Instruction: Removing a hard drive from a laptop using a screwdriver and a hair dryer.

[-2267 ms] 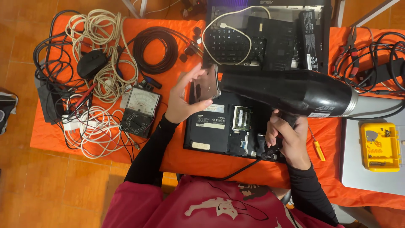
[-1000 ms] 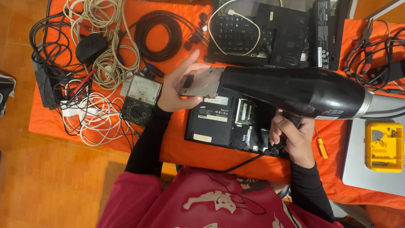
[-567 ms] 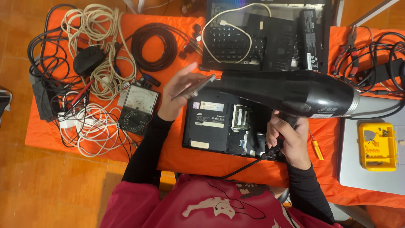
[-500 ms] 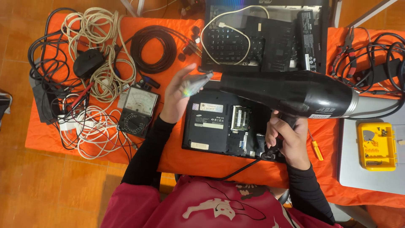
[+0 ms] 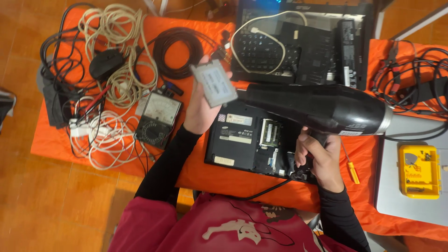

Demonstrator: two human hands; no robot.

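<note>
Hands (image 5: 200,109) with one dryer (image 5: 322,108), one drive (image 5: 214,85)

Lying at the middle of the surface (image 5: 60,144), an opened laptop base (image 5: 254,140); hovering above it, a hair dryer (image 5: 322,109) in the right hand (image 5: 319,156), nozzle pointing left; just left of the nozzle, a flat drive (image 5: 213,84) in the left hand (image 5: 200,109); sitting left of that hand, an analogue meter (image 5: 157,119); spreading further left, tangled cables (image 5: 100,93); coiling behind the meter, a cable ring (image 5: 179,51); resting behind the dryer, a second laptop (image 5: 303,44) carrying a loose keyboard (image 5: 263,53); lying right of the right hand, a small screwdriver (image 5: 351,168); sitting at the far right, a bit case (image 5: 420,170) on a closed laptop (image 5: 387,191).
</note>
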